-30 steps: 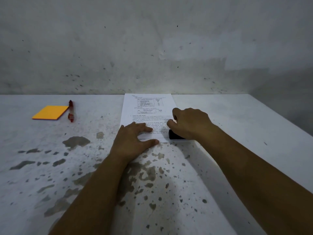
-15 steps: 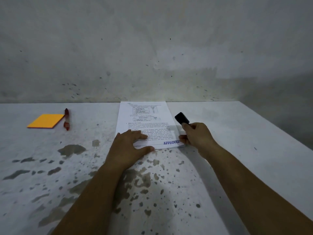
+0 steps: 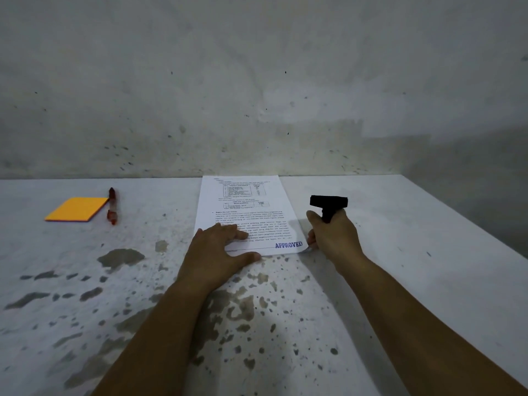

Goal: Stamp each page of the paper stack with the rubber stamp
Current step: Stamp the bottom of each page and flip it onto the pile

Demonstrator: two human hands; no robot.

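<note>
A white paper stack with printed text lies on the table against the wall. Its top page carries a blue "APPROVED" mark at the lower right corner. My left hand rests flat on the lower left part of the page, fingers spread. My right hand grips the black rubber stamp by its handle, just right of the stack, with the stamp's base raised and turned upward. The lower fingers of that hand touch the page's lower right corner, which is slightly lifted.
An orange sticky-note pad and a red pen lie at the far left of the white, paint-chipped table. A grey wall stands right behind the stack. The table's right edge runs diagonally at the far right.
My right hand pressed the stamp on the lower right corner, then lifted it off to the right, leaving the blue mark. Its lower fingers now touch the page corner. My left hand stayed put.
</note>
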